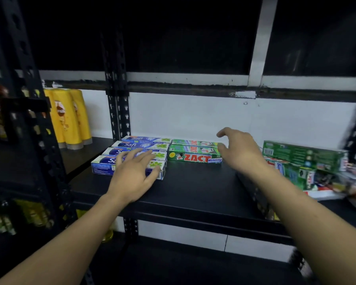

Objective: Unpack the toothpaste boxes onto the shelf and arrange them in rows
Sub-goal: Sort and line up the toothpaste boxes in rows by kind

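Four blue Safi toothpaste boxes (pixel 140 145) lie side by side in a row on the black shelf (pixel 193 188), left of the frame's centre. Touching their right ends, three green Zact boxes (pixel 194 154) form a second row. The left hand (pixel 132 175) rests flat on the two front Safi boxes with its fingers spread wide, gripping nothing. The right hand (pixel 240 153) is at the right end of the Zact boxes, wide and empty, its fingers loosely bent; I cannot tell whether it touches them. At the right edge a loose pile of green boxes (pixel 302 161) lies blurred on the shelf. Yellow bottles (pixel 70 118) stand at the upper left.
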A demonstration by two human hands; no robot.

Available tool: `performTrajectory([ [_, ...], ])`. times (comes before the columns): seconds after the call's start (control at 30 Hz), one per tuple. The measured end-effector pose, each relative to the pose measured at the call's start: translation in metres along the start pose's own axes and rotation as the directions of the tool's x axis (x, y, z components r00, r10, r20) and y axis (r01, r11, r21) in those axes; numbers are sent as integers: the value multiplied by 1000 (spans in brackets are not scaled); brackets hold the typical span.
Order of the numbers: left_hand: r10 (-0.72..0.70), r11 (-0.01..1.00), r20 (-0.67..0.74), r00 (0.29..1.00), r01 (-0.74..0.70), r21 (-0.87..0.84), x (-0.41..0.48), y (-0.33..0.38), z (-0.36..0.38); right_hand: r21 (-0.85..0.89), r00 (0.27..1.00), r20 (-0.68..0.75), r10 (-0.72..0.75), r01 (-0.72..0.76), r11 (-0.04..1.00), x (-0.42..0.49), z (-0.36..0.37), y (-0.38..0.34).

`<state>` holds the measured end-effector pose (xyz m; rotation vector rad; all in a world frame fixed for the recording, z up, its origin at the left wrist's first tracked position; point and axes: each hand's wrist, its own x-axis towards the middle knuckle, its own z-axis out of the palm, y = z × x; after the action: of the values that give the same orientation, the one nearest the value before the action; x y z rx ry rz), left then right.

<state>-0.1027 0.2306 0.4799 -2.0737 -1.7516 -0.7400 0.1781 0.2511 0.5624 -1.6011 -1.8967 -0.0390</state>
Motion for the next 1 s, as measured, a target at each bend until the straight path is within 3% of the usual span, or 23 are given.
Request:
performTrajectory([
  [0.1,115,993,-71,991,-113,28,0,14,-6,-139,998,10,55,-53,989,-4,-40,33],
  [0.2,173,982,-86,981,-178,-61,8,49,-9,-245,990,-38,137,-142,959,-8,-71,72],
  [0.4,276,947,165,947,-239,-213,17,121,5,-396,946,-15,325,-304,866,-32,-100,126],
  [0.53,172,966,431,886,-64,-252,13,127,31,-288,946,-42,322,-320,903,-47,-100,137],
  [0.8,137,955,406,904,-11,-297,13,125,30,40,896,-168,411,-410,911,-58,-94,156],
  [1.0,108,943,398,911,32,-330,11,125,26,106,911,-302,279,-259,960,-72,-93,142],
])
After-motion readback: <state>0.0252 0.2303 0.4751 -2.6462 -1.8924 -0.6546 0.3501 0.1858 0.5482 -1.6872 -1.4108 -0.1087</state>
